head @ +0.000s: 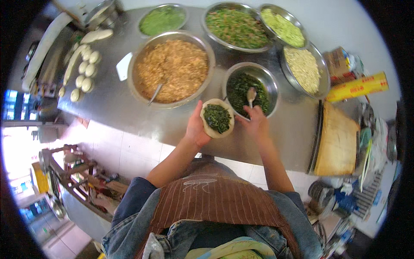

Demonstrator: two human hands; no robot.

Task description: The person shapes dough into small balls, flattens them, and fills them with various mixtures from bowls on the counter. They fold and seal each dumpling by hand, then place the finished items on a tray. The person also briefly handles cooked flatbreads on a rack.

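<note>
On my left hand (196, 126) rests a round dough wrapper (211, 132), its middle heaped with chopped dark green filling (217, 118). The fingers curl around the wrapper's left edge and underside. My right hand (256, 124) grips the handle of a metal spoon (251, 96) over a steel bowl (275, 94) of dark leafy greens (237, 89). The spoon's bowl end lies on the greens, and my fingers reach over the near rim. The wrapper sits just left of this bowl, close to its rim.
A large basin (211, 61) of orange-brown filling holds another spoon (156, 92). Behind stand bowls of chopped greens (163, 21), mixed vegetables (236, 27), light green shreds (283, 27) and pale shreds (302, 69). Dough balls (86, 69) lie left, a wooden board (336, 139) right.
</note>
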